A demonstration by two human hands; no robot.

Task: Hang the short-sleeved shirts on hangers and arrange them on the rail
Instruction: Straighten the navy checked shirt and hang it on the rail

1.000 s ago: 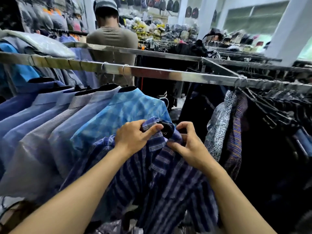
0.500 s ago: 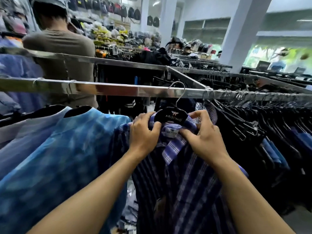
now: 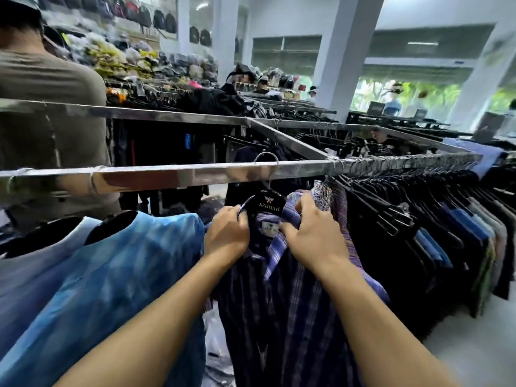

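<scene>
1. Hanging right under the fingers, the plaid shirt (image 3: 279,317) rides a black hanger (image 3: 268,204), its hook over the rail (image 3: 167,175) just above them.
2. The left hand (image 3: 226,238) curls round the hanger's shoulder, and the right hand (image 3: 312,238) pinches the collar.
3. Risk, I'd say: tug that collar unevenly and the shirt slips off the hanger.
4. Dark navy-purple checks, collar open, label showing. A blue shirt (image 3: 125,275) crowds in left of the fingers.

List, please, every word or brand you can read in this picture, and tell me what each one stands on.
"ARISTINO": white letters under a small emblem, on the black hanger.
"ARISTINO": small print on the white neck label of the striped shirt.
Dark display boards at the far right: too blurred to read.
</scene>
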